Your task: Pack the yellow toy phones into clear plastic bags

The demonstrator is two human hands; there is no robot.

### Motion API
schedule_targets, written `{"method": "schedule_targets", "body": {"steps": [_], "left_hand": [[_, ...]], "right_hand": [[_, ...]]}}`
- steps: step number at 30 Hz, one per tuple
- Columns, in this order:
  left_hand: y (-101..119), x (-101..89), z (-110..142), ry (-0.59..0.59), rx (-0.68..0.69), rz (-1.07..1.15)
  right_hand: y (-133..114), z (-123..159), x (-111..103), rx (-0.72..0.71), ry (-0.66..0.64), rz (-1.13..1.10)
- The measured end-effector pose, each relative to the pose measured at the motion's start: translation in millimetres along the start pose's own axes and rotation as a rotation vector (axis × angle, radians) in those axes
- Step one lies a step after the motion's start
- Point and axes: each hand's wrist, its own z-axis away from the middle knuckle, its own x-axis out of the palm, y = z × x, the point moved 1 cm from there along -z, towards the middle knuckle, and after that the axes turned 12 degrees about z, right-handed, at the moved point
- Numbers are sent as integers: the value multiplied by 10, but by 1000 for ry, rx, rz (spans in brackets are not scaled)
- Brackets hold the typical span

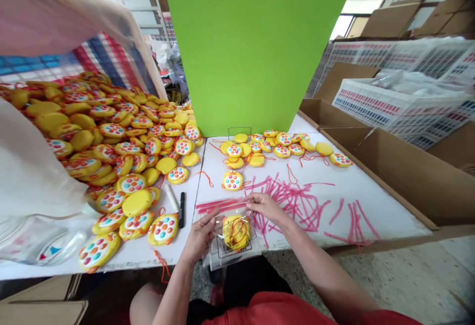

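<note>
Head | hands (267, 208) pinching clear bag (235, 255) | white tabletop (401, 220) | green panel (256, 58) upright behind | cartons (389, 174) right

The one view, worn on the head, looks forward and steeply down — lap (256, 276) at the bottom edge, left hand (203, 231) and right hand (267, 207) near, below centre, the tabletop (395, 216) spreading beyond, a green board (256, 58) farther off.

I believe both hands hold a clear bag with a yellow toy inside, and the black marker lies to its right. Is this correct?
Not quite: in the head view, the black marker lies to the left of the clear bag; the rest stands.
</note>
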Motion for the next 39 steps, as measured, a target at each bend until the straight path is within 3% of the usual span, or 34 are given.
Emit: {"method": "schedule_targets", "body": {"steps": [6, 11, 15, 18, 21, 23, 24, 28, 29, 30, 32, 36, 39], "left_hand": [[44, 41, 55, 25, 51, -17], [74, 98, 93, -24, 72, -23], [41, 98, 83, 36, 104, -59], [2, 80, 62, 20, 91, -36], [-33, 52, 44, 27, 121, -46], [-69, 38, 30, 54, 146, -100], [-93, 36, 21, 68, 165, -155], [-183, 95, -25, 113, 359, -635], [-198, 134, -37, 115, 412, -788], [-211, 183, -49, 111, 453, -943], [-229, 302, -70, 98, 477, -1245], [-249, 532, -87, 118, 383, -1707], [-256, 621, -76, 159, 377, -1849]], "right_hand": [[-14, 16, -22, -7, -2, 28], [-79, 36, -6, -14, 10, 61], [-74, 61, 98, -6, 73, 57], [-72, 83, 187, -65, 33, 67], [-149, 155, 52, -79, 62, 27], [-253, 243, -240, -101, 235, 73], [-313, 294, -434, -126, 396, 113], [-528, 470, -1125, -349, 1253, 295], [-558, 466, -1186, -408, 1355, 359], [-577, 429, -1187, -455, 1366, 440], [-583, 266, -1025, -517, 1176, 630], [-517, -251, -370, -582, 597, 902], [-457, -610, 27, -519, 370, 1044]]}}
